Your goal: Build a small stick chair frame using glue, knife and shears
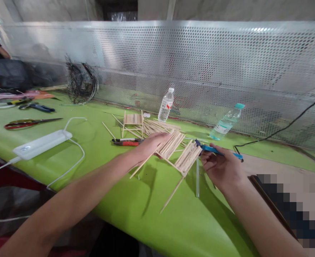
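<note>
My left hand (152, 145) grips a small frame of thin wooden sticks (170, 144) by its far left side, holding it tilted above the table. Two slatted panels and long stick legs make up the frame. In my right hand (224, 166) is a blue glue gun (214, 149), its dark nozzle end close against the right-hand panel; whether it touches cannot be told. Below the nozzle shows a clear glue stick (197, 180). Behind my left hand lie loose wooden sticks (159, 127), pliers with red handles (126, 142) and a smaller chair-like stick model (133, 119).
Two water bottles, one white-capped (166, 105) and one green-capped (227, 123), stand before a perforated metal screen (200, 60). On the left are a white power strip (42, 144), scissors (31, 123) and a wire bundle (81, 82). A black cord (285, 126) runs at right.
</note>
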A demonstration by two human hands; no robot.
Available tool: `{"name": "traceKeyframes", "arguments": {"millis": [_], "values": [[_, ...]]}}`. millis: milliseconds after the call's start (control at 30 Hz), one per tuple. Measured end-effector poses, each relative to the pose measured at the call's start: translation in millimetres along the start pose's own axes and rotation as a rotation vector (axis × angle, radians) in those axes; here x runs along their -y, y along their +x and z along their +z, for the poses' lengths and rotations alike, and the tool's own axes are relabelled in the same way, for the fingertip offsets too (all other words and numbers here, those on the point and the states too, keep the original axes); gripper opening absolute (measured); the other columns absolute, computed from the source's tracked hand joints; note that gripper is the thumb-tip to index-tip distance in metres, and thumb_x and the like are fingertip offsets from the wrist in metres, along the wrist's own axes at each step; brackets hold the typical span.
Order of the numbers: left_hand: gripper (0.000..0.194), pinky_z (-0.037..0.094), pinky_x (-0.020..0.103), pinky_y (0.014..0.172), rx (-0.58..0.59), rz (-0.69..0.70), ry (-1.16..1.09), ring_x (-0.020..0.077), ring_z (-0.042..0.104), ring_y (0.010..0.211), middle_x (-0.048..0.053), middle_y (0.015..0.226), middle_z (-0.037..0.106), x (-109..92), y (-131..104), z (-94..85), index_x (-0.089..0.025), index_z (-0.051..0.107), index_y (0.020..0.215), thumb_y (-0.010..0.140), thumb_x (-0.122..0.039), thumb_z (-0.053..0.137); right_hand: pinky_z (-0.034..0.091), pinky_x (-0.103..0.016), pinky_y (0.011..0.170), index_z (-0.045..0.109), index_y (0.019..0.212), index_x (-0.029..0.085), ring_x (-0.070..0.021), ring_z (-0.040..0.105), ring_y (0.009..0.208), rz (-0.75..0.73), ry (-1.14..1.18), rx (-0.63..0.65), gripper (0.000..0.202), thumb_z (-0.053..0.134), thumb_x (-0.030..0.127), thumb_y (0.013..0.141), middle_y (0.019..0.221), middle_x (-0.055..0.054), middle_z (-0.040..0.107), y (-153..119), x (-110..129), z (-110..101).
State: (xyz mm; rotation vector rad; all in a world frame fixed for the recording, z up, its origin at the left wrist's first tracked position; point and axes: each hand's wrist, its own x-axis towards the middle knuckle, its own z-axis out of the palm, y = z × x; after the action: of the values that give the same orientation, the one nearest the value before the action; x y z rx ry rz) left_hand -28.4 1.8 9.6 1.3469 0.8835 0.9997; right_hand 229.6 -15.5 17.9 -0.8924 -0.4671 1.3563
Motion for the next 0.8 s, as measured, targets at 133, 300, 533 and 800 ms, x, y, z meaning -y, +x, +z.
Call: {"name": "traceKeyframes", "arguments": {"millis": [133,300,533,800], "values": [[0.036,0.055,0.031,0.067,-0.061,0.027,-0.012,0.0180,0.067,0.075,0.004,0.085,0.074,1,2,-1.7,-0.025,0.078,0.100,0.092,-0.059,0.068,0.055,-0.016,0.045,0.068,0.080,0.019,-0.0099,0.059,0.054,-0.036,-0.087,0.026,0.019,0.081,0.011,0.068,0.068,-0.001,0.066,-1,-8,1],[0.041,0.051,0.029,0.058,-0.128,0.018,-0.043,0.0157,0.064,0.065,0.002,0.080,0.071,0,4,-3.6,-0.026,0.076,0.095,0.093,-0.064,0.064,0.061,-0.021,0.053,0.073,0.083,0.019,-0.0122,0.065,0.060,-0.116,-0.205,0.094,0.027,0.090,0.014,0.062,0.080,-0.004,0.075,-4,-19,2],[0.035,0.055,0.032,0.075,-0.254,0.047,-0.096,0.0188,0.067,0.080,0.004,0.087,0.074,2,11,-8.8,-0.023,0.075,0.087,0.094,-0.056,0.064,0.065,-0.025,0.075,0.076,0.085,0.020,-0.0155,0.074,0.079,-0.268,-0.301,0.160,0.038,0.100,0.029,0.056,0.092,-0.003,0.077,-6,-24,0],[0.030,0.054,0.034,0.077,-0.361,0.071,-0.121,0.0194,0.065,0.078,0.004,0.082,0.072,-3,10,-11.3,-0.022,0.073,0.079,0.091,-0.048,0.065,0.065,-0.036,0.092,0.077,0.088,0.023,-0.0226,0.077,0.097,-0.264,-0.372,0.200,0.036,0.097,0.038,0.063,0.105,-0.004,0.078,-7,-29,-1]]}}
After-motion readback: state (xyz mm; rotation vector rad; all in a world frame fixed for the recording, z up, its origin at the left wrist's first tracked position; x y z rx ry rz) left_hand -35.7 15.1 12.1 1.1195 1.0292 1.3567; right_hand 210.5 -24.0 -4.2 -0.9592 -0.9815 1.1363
